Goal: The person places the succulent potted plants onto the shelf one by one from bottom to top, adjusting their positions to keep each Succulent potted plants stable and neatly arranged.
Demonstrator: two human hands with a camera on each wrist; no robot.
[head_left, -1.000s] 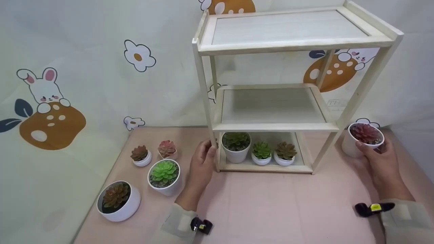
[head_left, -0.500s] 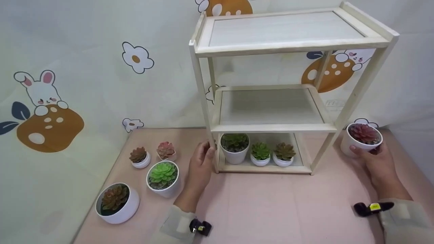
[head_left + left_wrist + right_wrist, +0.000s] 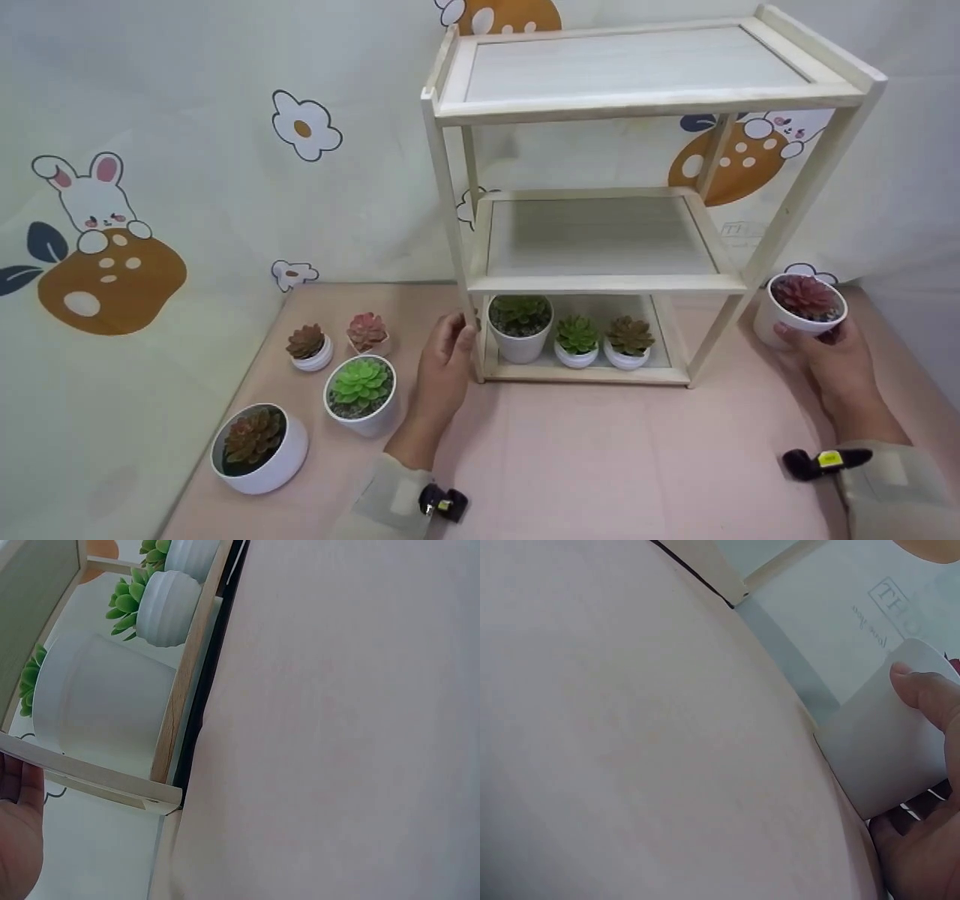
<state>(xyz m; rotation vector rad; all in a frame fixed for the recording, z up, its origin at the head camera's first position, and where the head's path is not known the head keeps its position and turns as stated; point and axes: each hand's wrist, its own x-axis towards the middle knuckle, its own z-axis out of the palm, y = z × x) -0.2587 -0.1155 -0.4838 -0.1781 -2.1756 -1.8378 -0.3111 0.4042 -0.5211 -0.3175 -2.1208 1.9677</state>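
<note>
At the right, my right hand (image 3: 844, 367) holds a white pot with a dark red succulent (image 3: 806, 298), thumb on the near side. In the right wrist view the white pot (image 3: 889, 742) stands upright against the table cloth. My left hand (image 3: 444, 364) rests with loosely bent fingers beside the front left post of a three-tier wooden shelf (image 3: 607, 283); the left wrist view shows its fingers (image 3: 31, 784) at the post, their tips partly hidden. On the bottom tier stand a large potted green succulent (image 3: 520, 330), a small green one (image 3: 577, 341) and a small brown one (image 3: 628, 341).
Left of the shelf stand a bright green succulent (image 3: 361, 394), a brown one in a wide white bowl (image 3: 262, 450), a small brown one (image 3: 307, 347) and a small pink one (image 3: 367, 334). Pink cloth (image 3: 585, 457) covers the table; a printed curtain (image 3: 210, 187) hangs behind.
The head view has shifted slightly. My right thumb has slid a little leftward and down on the red succulent's pot; my left hand stays by the post.
</note>
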